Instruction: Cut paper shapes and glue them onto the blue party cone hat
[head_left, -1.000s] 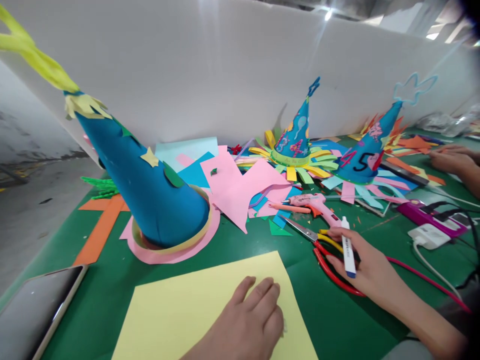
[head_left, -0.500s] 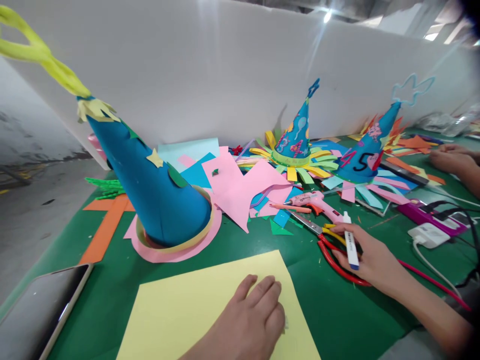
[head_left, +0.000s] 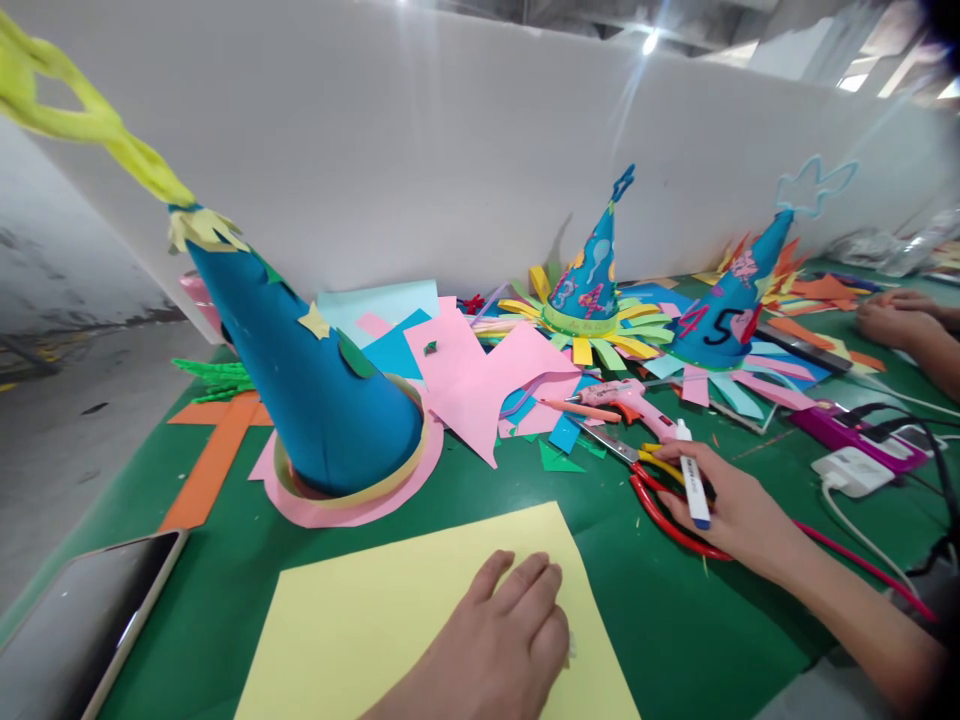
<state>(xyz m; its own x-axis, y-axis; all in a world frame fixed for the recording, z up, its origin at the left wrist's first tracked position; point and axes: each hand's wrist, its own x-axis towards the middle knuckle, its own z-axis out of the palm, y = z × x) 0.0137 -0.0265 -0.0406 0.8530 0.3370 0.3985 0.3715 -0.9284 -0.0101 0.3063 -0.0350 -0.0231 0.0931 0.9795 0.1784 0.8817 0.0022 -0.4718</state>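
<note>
Rests loosely open left hand (head_left: 502,635) on paper (head_left: 367,610), apparently to steady it; grips scissors (head_left: 643,495) with marker (head_left: 693,478) in right hand (head_left: 742,510), likely keeping both handy.

- The left hand (head_left: 499,640) is laid palm down, its back turned upward.
- Its fingers (head_left: 530,582) are gently bent, held close together and pointed forward and slightly to the right; its thumb cannot be made out.
- The left wrist is cut off by the lower edge of the view.
- The right hand (head_left: 724,500) is closed in a grip, its fingers bent and its thumb set on the near side.
- The right forearm (head_left: 840,600) is extended diagonally from the lower right, with the wrist kept nearly straight.
- The two hands are held well apart, the right one farther forward.
</note>
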